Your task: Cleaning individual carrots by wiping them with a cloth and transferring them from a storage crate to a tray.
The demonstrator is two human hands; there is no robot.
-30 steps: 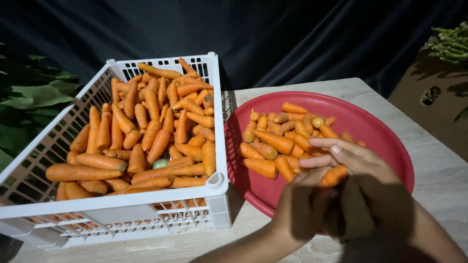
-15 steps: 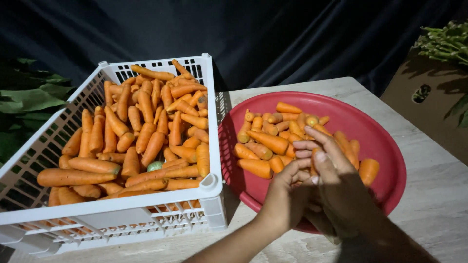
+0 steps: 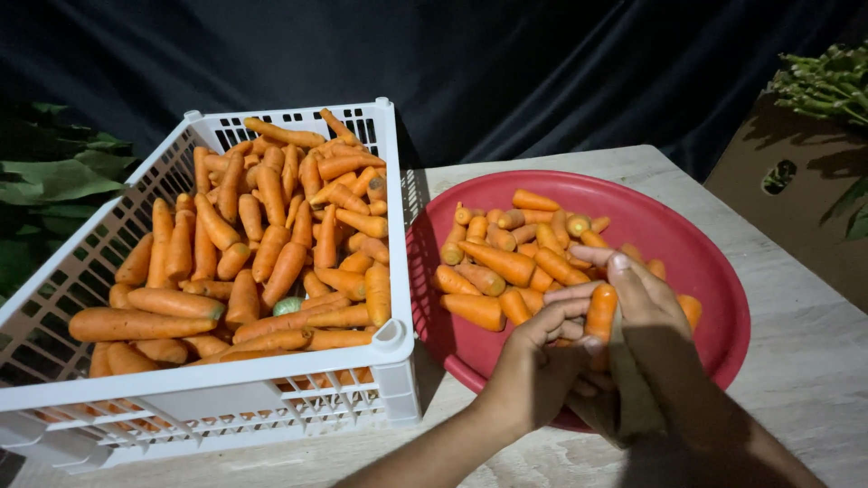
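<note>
Over the near edge of a red round basin [image 3: 705, 271], my left hand [image 3: 542, 366] and my right hand [image 3: 646, 312] both close around one small carrot [image 3: 599, 314], which stands nearly upright between the fingers. A cloth-like dark piece hangs under my right hand. In the basin lie several short carrots [image 3: 506, 262], heaped toward its left side. To the left stands a white slatted plastic crate [image 3: 389, 348] filled with many longer carrots [image 3: 271, 253].
The crate and basin rest on a pale wooden table [image 3: 814, 361]. A brown cardboard box [image 3: 787, 199] with green stalks [image 3: 827, 86] stands at the right. Large green leaves [image 3: 54, 181] lie at the left. A dark curtain hangs behind.
Both hands shifted slightly toward me and lifted a carrot upright out of the basin's pile; the view has tilted a little, moving the crate and basin rightward.
</note>
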